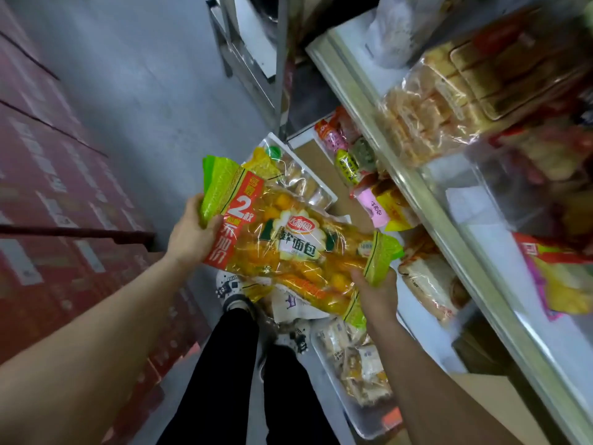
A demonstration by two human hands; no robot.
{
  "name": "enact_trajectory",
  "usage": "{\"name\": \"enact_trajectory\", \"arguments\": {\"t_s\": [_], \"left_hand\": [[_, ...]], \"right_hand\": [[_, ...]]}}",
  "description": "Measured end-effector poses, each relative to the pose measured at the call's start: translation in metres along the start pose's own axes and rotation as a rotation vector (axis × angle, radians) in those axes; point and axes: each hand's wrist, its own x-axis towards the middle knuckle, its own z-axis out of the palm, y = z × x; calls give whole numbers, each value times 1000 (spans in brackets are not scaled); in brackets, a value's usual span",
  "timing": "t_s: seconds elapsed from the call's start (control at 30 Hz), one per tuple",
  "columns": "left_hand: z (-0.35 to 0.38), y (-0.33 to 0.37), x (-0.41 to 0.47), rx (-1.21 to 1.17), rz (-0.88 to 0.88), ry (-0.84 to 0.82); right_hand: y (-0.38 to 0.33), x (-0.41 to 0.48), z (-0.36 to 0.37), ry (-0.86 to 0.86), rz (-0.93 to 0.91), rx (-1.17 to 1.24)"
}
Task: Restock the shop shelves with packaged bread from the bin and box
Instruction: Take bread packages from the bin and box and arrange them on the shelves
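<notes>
Bread bag (288,239) is held over the floor bin (361,427), left hand (189,232) with fingers curled round one sealed end, right hand (375,285) pinching the other, seemingly to square it for the shelf (426,213) alongside.

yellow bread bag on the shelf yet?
No. The left hand and right hand hold the yellow bread bag by its ends, in front of the shelf.

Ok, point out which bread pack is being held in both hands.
The big yellow bag with green ends and a red band: the left hand grips one end, the right hand the other. The other packs lie on the shelf or in the tray.
</notes>
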Motion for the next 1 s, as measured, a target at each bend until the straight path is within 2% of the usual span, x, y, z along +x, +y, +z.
{"name": "enact_trajectory", "arguments": {"t_s": [0.37, 0.6, 0.77, 1.0], "left_hand": [[-95, 60, -139, -35, 193, 277], [-139, 88, -209, -145, 263, 373], [-166, 106, -252, -204, 398, 451], [-190, 114, -301, -242, 476, 483]], "right_hand": [[-89, -115, -90, 50, -340, -116], [-130, -174, -142, 97, -483, -93], [-149, -215, -172, 122, -594, -67], [-145, -281, -217, 187, -671, 2]]}}
